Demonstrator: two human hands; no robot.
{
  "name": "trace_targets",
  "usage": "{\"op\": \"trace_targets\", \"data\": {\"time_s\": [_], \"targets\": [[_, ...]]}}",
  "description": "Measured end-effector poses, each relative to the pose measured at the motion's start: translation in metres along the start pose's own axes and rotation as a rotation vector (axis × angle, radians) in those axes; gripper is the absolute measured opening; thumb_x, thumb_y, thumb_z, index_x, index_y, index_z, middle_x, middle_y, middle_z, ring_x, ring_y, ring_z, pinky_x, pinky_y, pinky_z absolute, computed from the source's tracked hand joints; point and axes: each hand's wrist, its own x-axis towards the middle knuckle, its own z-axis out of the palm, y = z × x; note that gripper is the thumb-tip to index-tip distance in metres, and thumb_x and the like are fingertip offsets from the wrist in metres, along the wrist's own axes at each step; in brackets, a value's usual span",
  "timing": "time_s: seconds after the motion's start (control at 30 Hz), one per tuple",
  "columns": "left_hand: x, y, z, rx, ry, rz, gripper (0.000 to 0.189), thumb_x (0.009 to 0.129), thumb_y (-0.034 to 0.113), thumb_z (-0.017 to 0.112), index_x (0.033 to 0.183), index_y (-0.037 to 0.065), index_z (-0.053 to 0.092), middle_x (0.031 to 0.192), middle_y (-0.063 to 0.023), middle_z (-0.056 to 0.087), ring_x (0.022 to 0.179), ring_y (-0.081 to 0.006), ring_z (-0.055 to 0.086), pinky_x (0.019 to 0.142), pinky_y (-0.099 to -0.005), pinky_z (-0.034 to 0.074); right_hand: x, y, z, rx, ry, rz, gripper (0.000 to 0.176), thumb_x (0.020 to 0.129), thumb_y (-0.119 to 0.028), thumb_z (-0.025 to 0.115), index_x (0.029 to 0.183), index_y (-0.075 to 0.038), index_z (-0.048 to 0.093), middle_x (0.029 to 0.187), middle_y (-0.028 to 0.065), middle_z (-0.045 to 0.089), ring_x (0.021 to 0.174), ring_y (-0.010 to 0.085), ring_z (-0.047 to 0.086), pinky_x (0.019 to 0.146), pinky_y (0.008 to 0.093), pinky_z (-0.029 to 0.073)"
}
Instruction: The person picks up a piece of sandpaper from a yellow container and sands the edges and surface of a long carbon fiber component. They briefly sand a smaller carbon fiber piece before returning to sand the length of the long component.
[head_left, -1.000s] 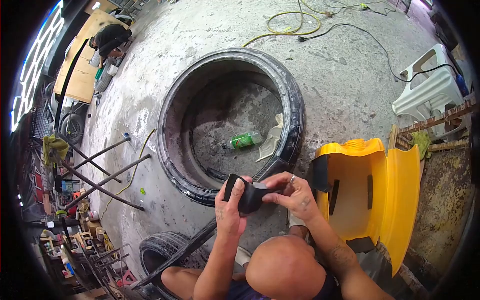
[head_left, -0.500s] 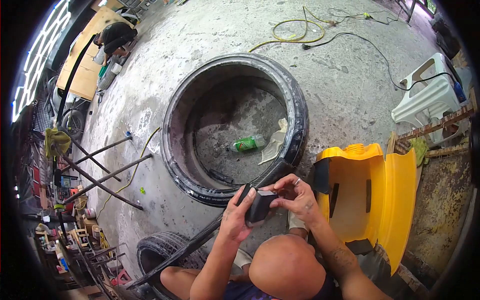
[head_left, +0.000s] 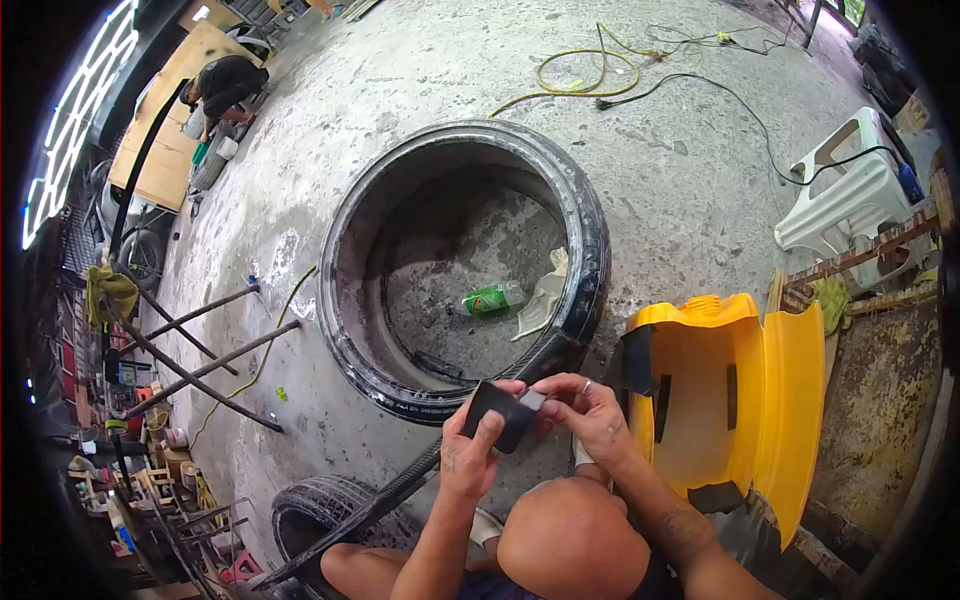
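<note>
Mostly black piece (head_left: 513, 416), flat-faced, pale grey at one corner

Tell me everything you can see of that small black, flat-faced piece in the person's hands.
The small black, flat-faced piece looks smooth, perhaps rubber or plastic, with a pale grey patch at one corner. It is held tilted. The left hand grips it, thumb against its face; the right hand has fingertips at the grey patch, whether gripping is unclear.
</note>
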Motion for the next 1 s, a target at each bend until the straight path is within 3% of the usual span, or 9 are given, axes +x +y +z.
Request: {"op": "trace_targets", "data": {"time_s": [0.03, 0.07, 0.17, 0.3, 0.37, 0.43, 0.5, 0.7, 1.0], "targets": [[-0.002, 0.001, -0.002, -0.127, -0.066, -0.053, 0.043, 0.093, 0.022, 0.077, 0.126, -0.002, 0.064, 0.117, -0.008, 0.07, 0.102, -0.0145, 0.065, 0.091, -0.0278, 0.05, 0.001, 0.001, -0.002, 0.015, 0.05, 0.007, 0.032, 0.096, -0.007, 0.072, 0.127, -0.003, 0.066, 0.111, 0.0074, 0.071, 0.097, 0.0122, 0.068, 0.079, 0.0274, 0.058], [-0.011, -0.018, -0.025, -0.121, -0.065, -0.171, 0.061, 0.088, 0.024, 0.084, 0.134, -0.003, 0.057, 0.13, -0.0111, 0.064, 0.117, -0.019, 0.062, 0.102, -0.0322, 0.047, 0.001, 0.001, -0.004, 0.029, 0.101, 0.013, 0.033, 0.095, -0.007, 0.073, 0.127, -0.003, 0.067, 0.111, 0.0069, 0.071, 0.098, 0.0113, 0.068, 0.078, 0.0266, 0.058], [-0.015, -0.023, -0.01, -0.239, -0.076, -0.147, 0.07, 0.087, 0.022, 0.084, 0.143, -0.002, 0.049, 0.142, -0.0127, 0.056, 0.131, -0.0215, 0.055, 0.112, -0.0364, 0.041, 0.001, -0.006, 0.006, -0.125, 0.138, 0.003, 0.034, 0.091, -0.007, 0.078, 0.124, -0.005, 0.07, 0.1, 0.0004, 0.068, 0.088, 0.0065, 0.063, 0.073, 0.0221, 0.052], [-0.016, -0.028, -0.006, -0.385, -0.021, -0.141, 0.064, 0.099, 0.028, 0.067, 0.149, -0.001, 0.039, 0.147, -0.0158, 0.053, 0.136, -0.0283, 0.053, 0.119, -0.0458, 0.038, 0.004, -0.006, 0.013, -0.34, 0.218, -0.191, 0.035, 0.088, -0.006, 0.081, 0.122, -0.007, 0.074, 0.089, -0.0046, 0.057, 0.076, 0.0041, 0.052, 0.067, 0.0201, 0.044], [-0.016, -0.028, -0.007, -0.412, -0.016, -0.154, 0.058, 0.102, 0.028, 0.062, 0.148, 0.0, 0.042, 0.145, -0.0154, 0.055, 0.135, -0.0279, 0.054, 0.118, -0.0456, 0.038, 0.003, -0.013, 0.014, -0.428, 0.19, -0.213, 0.036, 0.086, -0.005, 0.082, 0.121, -0.01, 0.077, 0.084, -0.006, 0.048, 0.071, 0.0043, 0.042, 0.062, 0.021, 0.037], [-0.016, -0.027, -0.006, -0.437, -0.011, -0.169, 0.052, 0.104, 0.028, 0.058, 0.146, 0.0, 0.045, 0.143, -0.015, 0.057, 0.134, -0.0276, 0.055, 0.118, -0.0454, 0.039, 0.003, -0.014, 0.012, -0.435, 0.174, -0.225, 0.036, 0.086, -0.005, 0.082, 0.121, -0.01, 0.077, 0.084, -0.0059, 0.049, 0.071, 0.0038, 0.043, 0.062, 0.021, 0.036], [-0.013, -0.024, -0.003, -0.507, 0.067, -0.218, 0.038, 0.105, 0.027, 0.06, 0.132, 0.0, 0.058, 0.128, -0.012, 0.067, 0.121, -0.0214, 0.063, 0.107, -0.0385, 0.047, 0.004, -0.014, 0.01, -0.441, 0.161, -0.238, 0.036, 0.086, -0.004, 0.082, 0.121, -0.011, 0.077, 0.084, -0.0058, 0.05, 0.072, 0.0032, 0.043, 0.061, 0.021, 0.036], [-0.009, -0.016, 0.008, -0.423, 0.243, -0.25, 0.031, 0.106, 0.029, 0.059, 0.121, 0.003, 0.065, 0.118, -0.0079, 0.071, 0.106, -0.0166, 0.068, 0.095, -0.0348, 0.052, 0.003, -0.016, 0.016, -0.41, 0.153, -0.265, 0.035, 0.086, -0.005, 0.082, 0.12, -0.009, 0.077, 0.085, -0.0052, 0.053, 0.072, 0.0027, 0.045, 0.061, 0.0205, 0.036], [-0.002, -0.024, 0.009, -0.475, 0.359, -0.331, 0.032, 0.108, 0.025, 0.052, 0.128, 0.002, 0.06, 0.118, -0.0085, 0.069, 0.105, -0.0191, 0.068, 0.095, -0.037, 0.055, 0.003, -0.005, 0.014, -0.399, 0.182, -0.286, 0.033, 0.088, -0.007, 0.081, 0.121, -0.007, 0.076, 0.083, -0.005, 0.051, 0.073, 0.0042, 0.048, 0.063, 0.0216, 0.038]]}}
